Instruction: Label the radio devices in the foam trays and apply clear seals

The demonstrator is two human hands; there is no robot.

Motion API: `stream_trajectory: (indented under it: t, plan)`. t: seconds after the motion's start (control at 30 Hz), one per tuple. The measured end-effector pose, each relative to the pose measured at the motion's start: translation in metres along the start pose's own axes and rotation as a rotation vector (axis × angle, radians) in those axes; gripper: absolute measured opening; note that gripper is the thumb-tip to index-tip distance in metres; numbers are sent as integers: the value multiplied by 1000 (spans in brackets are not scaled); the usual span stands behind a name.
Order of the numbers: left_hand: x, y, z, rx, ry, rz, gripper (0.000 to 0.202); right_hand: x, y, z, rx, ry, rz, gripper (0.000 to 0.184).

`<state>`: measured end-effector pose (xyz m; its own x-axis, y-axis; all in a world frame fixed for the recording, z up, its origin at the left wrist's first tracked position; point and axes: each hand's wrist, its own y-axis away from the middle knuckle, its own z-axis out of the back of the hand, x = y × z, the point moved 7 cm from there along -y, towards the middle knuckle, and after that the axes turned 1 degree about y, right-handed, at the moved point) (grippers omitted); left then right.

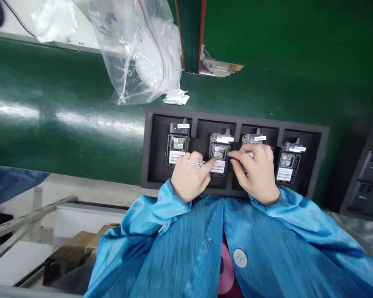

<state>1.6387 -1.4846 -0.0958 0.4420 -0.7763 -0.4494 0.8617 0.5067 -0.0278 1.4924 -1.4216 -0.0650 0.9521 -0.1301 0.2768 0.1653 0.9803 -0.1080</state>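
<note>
A black foam tray [149, 145] lies on the green bench and holds several small black devices with white barcode labels. My left hand [189, 178] rests curled at the tray's near edge, its index finger touching the second device [220, 159]; thin white strips lie across its fingers. My right hand [257, 174] covers the third device [251, 139], thumb and index finger pinched toward the second device's open compartment. What the pinch holds is too small to make out. The first device [177, 145] and the fourth device [287, 162] lie untouched.
A clear plastic bag [139, 49] with white contents lies behind the tray, next to a white scrap [177, 98]. A second black tray [366, 174] sits at the right edge. A metal bracket [219, 67] stands behind. Cardboard boxes [77, 248] lie below the bench on the left.
</note>
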Motion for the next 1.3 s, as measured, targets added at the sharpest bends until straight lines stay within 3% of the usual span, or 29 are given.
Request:
stream_trajectory:
  t: [0.3,0.47,0.7,1.03,1.3]
  plan:
    - [-5,-3,3,-23,-99,18,39,7,15,-6,147,211,177,33]
    - [-8,-12,8,-15,-129,93,47,5,5,2,114,150,97,35]
    - [-6,-19,6,1,-176,115,48,6,-1,-6,194,188,67,39]
    - [0,-14,0,-108,-297,45,43,6,3,-6,135,56,67,43]
    - [2,-12,-7,-218,-423,21,43,15,14,-8,135,-8,130,29]
